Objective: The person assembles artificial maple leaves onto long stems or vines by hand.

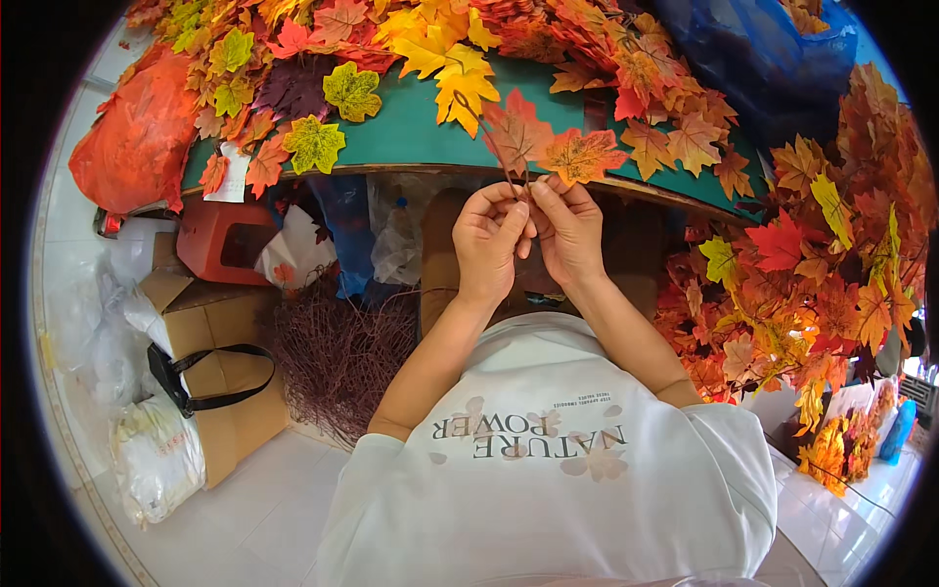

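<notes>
My left hand and my right hand meet in front of the table edge, both with closed fingers. A thin brown wire-like stem, curled at its tip, rises out of my left hand's pinch. Just above my fingers stand two artificial maple leaves: a dull red one and an orange one with dark markings. My right thumb and fingers pinch at the base of the orange leaf. Where the leaf bases and the stem meet, my fingertips cover them.
Loose maple leaves in yellow, red and orange heap along the green tabletop. More leaves pile up at the right, below a blue plastic bag. At the left stand a cardboard box and a bundle of brown stems.
</notes>
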`<state>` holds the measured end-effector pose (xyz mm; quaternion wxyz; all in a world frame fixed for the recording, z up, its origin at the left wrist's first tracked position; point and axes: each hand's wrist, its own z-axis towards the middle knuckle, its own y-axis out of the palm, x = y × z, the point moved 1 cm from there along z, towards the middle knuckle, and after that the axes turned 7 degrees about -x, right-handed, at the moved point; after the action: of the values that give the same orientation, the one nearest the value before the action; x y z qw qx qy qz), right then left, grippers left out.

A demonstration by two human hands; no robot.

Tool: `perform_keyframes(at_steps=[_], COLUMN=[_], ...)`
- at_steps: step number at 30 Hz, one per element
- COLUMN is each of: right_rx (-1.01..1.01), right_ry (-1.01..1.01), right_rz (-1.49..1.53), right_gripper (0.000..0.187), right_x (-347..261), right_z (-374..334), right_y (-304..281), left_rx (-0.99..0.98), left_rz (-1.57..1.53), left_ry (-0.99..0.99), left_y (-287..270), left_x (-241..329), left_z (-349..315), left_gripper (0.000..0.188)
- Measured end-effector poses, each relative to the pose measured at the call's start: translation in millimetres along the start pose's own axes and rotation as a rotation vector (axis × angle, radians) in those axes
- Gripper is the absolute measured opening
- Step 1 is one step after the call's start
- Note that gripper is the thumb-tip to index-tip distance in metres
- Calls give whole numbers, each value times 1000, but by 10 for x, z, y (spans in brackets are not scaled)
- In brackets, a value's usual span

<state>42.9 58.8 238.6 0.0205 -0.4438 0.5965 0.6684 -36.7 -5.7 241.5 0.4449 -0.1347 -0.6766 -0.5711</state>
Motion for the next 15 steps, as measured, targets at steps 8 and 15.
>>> perform_keyframes(at_steps=[8, 15], right_rx=[-114, -112], right_ry=[-23, 25], right_rz=[-168, -183], right_gripper=[10, 2], right_x=[194, 388], right_z=[21, 82], right_y=[-16, 227], left_rx=[56, 9], left_rz=[-16, -62], left_ry=[48, 94], left_y=[-214, -443], left_x=[-8, 181], left_z=[-45, -95], left_gripper=[14, 16])
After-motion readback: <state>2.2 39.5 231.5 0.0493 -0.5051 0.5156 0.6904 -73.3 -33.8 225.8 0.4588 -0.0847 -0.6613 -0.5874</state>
